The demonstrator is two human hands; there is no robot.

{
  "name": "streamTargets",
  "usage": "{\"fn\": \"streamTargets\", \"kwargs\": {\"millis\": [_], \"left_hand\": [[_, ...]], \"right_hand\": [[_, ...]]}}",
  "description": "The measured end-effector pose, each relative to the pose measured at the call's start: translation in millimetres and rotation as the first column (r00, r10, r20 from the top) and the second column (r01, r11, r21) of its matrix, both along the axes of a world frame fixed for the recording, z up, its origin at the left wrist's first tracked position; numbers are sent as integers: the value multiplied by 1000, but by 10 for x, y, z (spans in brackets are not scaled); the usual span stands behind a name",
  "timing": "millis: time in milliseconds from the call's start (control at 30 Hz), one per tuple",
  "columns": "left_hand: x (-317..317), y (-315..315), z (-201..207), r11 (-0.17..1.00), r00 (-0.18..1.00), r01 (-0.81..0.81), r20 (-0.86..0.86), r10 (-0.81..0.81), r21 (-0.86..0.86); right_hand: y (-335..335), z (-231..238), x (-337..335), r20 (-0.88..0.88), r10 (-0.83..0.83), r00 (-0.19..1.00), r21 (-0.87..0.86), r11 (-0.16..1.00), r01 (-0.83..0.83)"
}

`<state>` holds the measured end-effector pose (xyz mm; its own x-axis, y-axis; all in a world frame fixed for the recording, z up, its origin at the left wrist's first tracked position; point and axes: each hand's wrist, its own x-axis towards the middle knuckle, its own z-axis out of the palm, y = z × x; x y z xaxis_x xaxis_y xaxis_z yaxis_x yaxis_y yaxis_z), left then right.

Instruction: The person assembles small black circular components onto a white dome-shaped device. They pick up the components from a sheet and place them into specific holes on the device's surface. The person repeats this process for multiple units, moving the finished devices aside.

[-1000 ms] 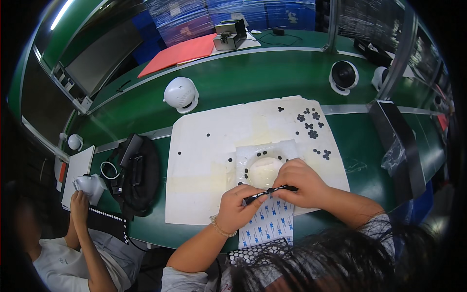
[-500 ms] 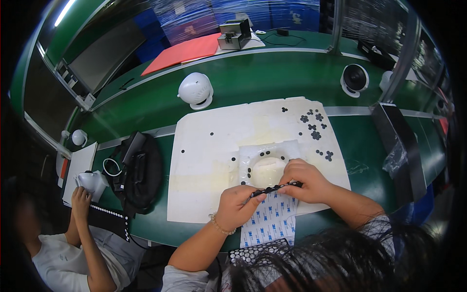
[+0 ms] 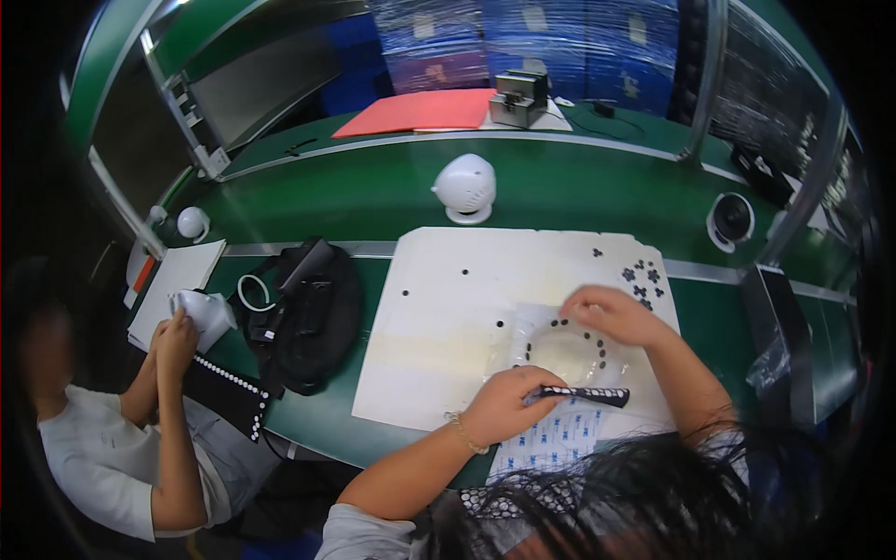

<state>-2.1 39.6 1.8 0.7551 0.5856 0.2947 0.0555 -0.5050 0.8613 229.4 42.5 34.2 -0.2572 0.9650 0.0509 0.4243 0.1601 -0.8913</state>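
My left hand (image 3: 511,403) is closed around a bent black sheet of small round pads (image 3: 602,396), its free end pointing right. My right hand (image 3: 616,315) hovers beyond it with curled fingertips drawn together; whatever they hold, if anything, is too small to make out. Below the right hand lies a pale round part (image 3: 567,362) in clear plastic, with several black pads set around its ring. Under the sheet is a backing paper (image 3: 551,441) with blue print. These rest on a large white board (image 3: 429,345), where loose black pads (image 3: 640,276) cluster at the far right.
A black bag (image 3: 313,317) sits left of the board. To the left, a co-worker's hands (image 3: 174,343) hold a white device (image 3: 210,315). A white rounded device (image 3: 467,189) stands beyond the board, and a dark long box (image 3: 779,327) at the right.
My right hand has let go of the black sheet and moved away over the round part. My left hand keeps the sheet. The whole view has shifted.
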Motion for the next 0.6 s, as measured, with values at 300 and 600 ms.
{"fn": "streamTargets", "kwargs": {"millis": [300,600], "left_hand": [[0,173,-157,953,959,280,9,-283,117],[-74,127,-221,954,971,240,-63,-233,180]], "right_hand": [[1876,-395,-390,569,-28,822,134,989,-59],[1991,-511,-576,528,-573,626,650,748,136]]}}
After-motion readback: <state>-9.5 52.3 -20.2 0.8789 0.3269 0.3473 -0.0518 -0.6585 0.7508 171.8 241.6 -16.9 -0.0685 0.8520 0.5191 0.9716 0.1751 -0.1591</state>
